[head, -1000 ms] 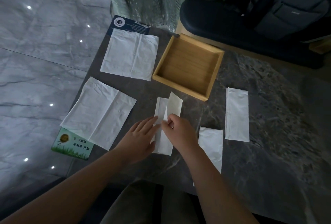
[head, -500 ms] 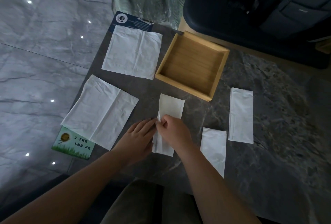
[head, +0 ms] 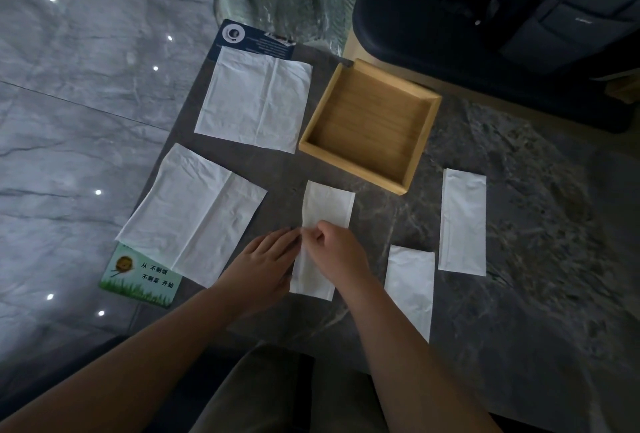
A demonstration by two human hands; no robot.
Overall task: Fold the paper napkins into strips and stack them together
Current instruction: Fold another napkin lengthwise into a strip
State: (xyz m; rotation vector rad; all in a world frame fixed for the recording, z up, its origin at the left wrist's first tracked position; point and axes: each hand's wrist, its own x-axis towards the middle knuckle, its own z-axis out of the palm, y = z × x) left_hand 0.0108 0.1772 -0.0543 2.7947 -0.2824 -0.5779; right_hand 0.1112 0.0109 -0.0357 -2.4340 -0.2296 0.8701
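I see right hand fingers curled, pinching left edge of soft white napkin strip, mid dark marbled worktop, just below square wooden tray; left hand fingers straight, together, pressing strip flat; two folded strips right, two creased open napkins left

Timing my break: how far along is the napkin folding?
Done: the far strip and near strip lie folded, apart, unstacked. In hand: the left hand presses and the right hand pinches the middle napkin. Left: the far open napkin and near open napkin, then stacking.
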